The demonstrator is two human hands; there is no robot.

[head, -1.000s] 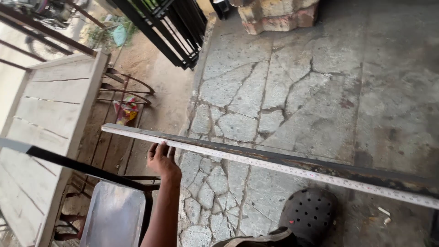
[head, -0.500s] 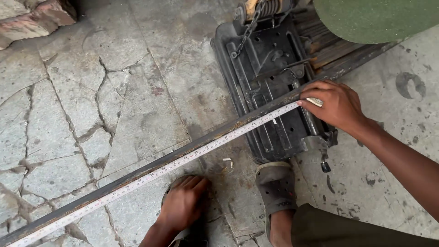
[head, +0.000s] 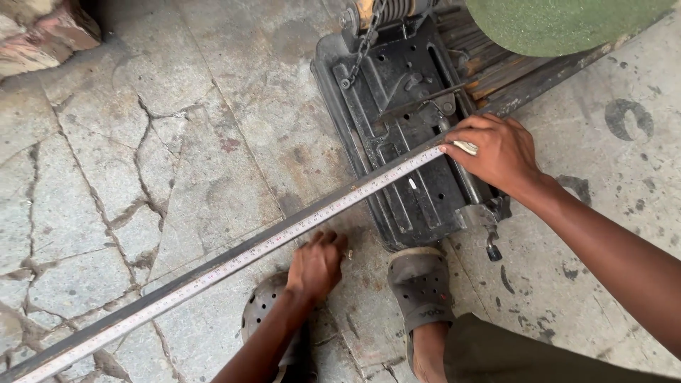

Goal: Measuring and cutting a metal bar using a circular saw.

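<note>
The cracked stone and concrete floor [head: 177,142] fills the view, and on it, from about twelve to three o'clock, sits the largest piece of equipment, a black cut-off saw base [head: 397,128] with its green abrasive disc [head: 567,25] showing at the one o'clock edge. A long dark steel bar [head: 234,259] runs diagonally from the seven o'clock corner up across the saw base towards two o'clock, and a tape measure blade [head: 298,230] lies stretched along its top face, touching it all the way. The right hand [head: 496,152], at about two o'clock, rests on the bar over the saw base with fingers curled down, pinching a small pale marker, probably chalk [head: 466,147], right at the upper end of the tape. The left hand [head: 317,266], near six o'clock, is pressed against the underside of the bar with fingers bent around its edge, steadying it; whether it also pins the tape I cannot tell. Two grey perforated clogs sit below, one [head: 418,287] just beside the saw base at five o'clock, the other [head: 266,319] partly hidden under the left forearm. As a judgement: the bar is already laid on the saw and the tape drawn out, the marking looks to be in hand, and no cut shows in the bar yet.
</note>
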